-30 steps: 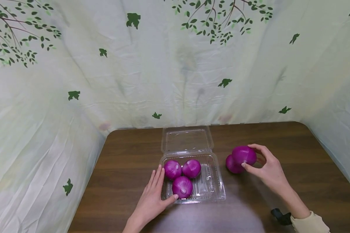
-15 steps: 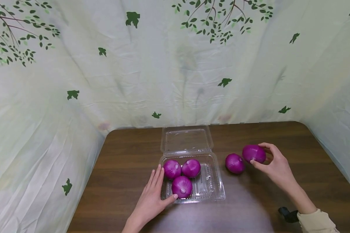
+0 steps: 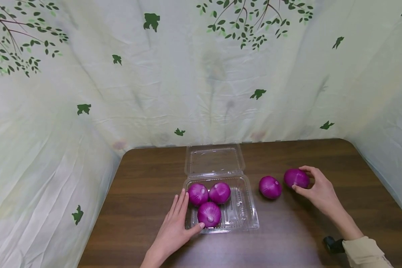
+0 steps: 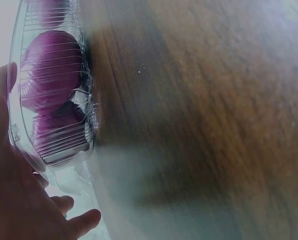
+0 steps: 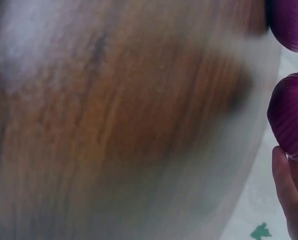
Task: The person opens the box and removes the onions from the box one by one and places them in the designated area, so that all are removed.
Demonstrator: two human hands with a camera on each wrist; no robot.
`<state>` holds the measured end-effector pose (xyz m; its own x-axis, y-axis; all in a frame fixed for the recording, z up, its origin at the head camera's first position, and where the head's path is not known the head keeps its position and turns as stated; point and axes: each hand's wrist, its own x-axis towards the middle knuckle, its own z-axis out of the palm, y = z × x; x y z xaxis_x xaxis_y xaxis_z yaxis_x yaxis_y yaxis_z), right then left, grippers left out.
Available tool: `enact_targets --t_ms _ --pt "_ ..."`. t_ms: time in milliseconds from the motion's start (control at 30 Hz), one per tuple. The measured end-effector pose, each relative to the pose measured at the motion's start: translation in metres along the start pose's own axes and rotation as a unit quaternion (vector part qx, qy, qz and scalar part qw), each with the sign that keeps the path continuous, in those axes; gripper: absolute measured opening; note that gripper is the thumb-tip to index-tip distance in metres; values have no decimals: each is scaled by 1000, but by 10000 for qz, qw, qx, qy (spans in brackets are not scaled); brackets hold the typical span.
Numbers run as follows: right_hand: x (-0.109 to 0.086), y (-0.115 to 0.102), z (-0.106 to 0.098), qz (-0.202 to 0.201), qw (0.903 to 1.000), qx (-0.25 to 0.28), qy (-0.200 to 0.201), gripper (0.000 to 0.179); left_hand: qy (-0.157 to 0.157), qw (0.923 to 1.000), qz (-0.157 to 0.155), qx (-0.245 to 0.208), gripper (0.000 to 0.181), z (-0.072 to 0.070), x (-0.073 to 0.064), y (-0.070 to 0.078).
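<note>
My right hand [image 3: 318,190] holds a red onion [image 3: 295,178] between thumb and fingertips, over the right part of the table. In the right wrist view that onion [image 5: 291,117] is cut off by the frame edge. Just left of it, a second red onion [image 3: 270,187] lies on the wood. My left hand [image 3: 174,229] rests along the left side of a clear plastic clamshell box [image 3: 239,216], fingers straight, thumb by its front corner. Inside sit three more onions [image 3: 209,214] towards the left. Through the ribbed wall, the left wrist view shows onions [image 4: 51,70] too.
The box's hinged lid [image 3: 215,160] lies folded back towards the table's rear edge. Behind the brown wooden table [image 3: 147,178] hangs a pale curtain [image 3: 201,85] with printed leaves. A black strap [image 3: 333,245] sits at my right wrist.
My right hand has carried its onion to the right and a little lower, away from the loose onion it overlapped before. My left hand and the box stay where they were.
</note>
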<state>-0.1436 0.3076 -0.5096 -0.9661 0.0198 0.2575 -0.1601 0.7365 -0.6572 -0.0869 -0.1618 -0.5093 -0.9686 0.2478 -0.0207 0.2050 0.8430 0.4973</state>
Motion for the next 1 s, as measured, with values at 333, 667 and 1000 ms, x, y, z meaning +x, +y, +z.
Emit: enact_targets --t_ms 333,667,1000 --pt "0 3 6 -314 9992 -218 -76 63 4 10000 7 -26 108 0 0 2" --pt "-5 -1 12 -618 9974 -309 194 63 2 10000 18 -21 108 0 1 2" --pt "-11 -5 10 -654 9973 -263 220 64 -15 10000 -9 -22 110 0 0 1"
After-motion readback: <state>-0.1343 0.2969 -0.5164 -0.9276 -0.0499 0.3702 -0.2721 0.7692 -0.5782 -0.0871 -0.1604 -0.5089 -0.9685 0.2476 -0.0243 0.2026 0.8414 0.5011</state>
